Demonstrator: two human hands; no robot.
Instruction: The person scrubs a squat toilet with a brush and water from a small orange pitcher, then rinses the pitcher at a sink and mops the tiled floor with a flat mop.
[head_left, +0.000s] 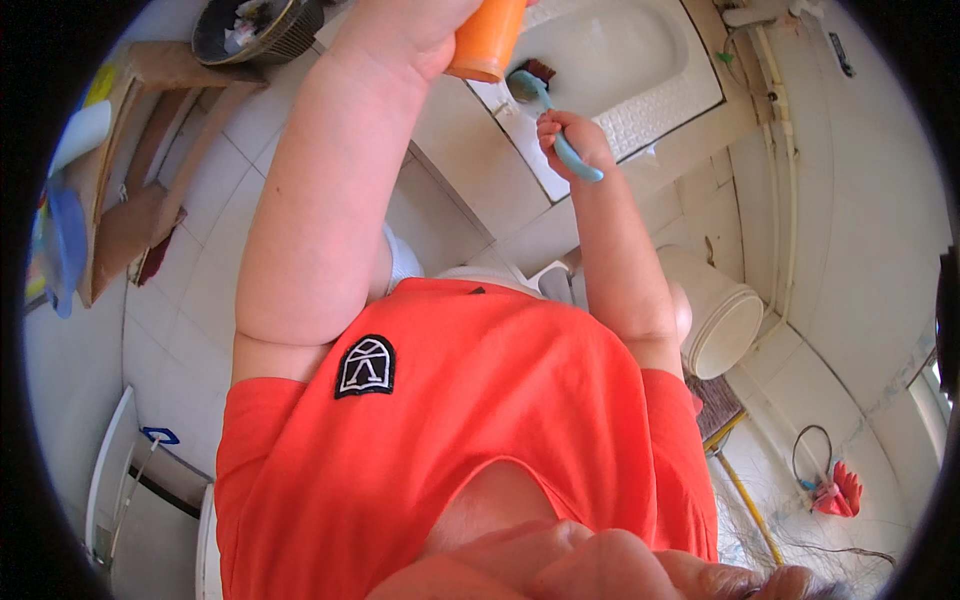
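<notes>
My left hand (416, 34), cut off by the top edge, is wrapped around an orange plastic bottle (484, 45). Its rounded end shows at the near side, above the rim of a white ceramic squat toilet (637, 116). To the right, my right hand (576, 139) grips the light blue curved handle (574, 159) of a toilet brush. The brush head has dark reddish-brown bristles (541, 70) and is at the round drain opening (523, 85) in the basin. Whether the bristles touch the ceramic I cannot tell.
A wastebasket (300, 34) with crumpled waste stands at upper left beside a wooden shelf frame (124, 247). A white plastic bucket (724, 330) lies right of my right arm. Pipes (787, 150) run along the wall. A yellow pole (746, 502) and red rubber glove (840, 491) are lower right.
</notes>
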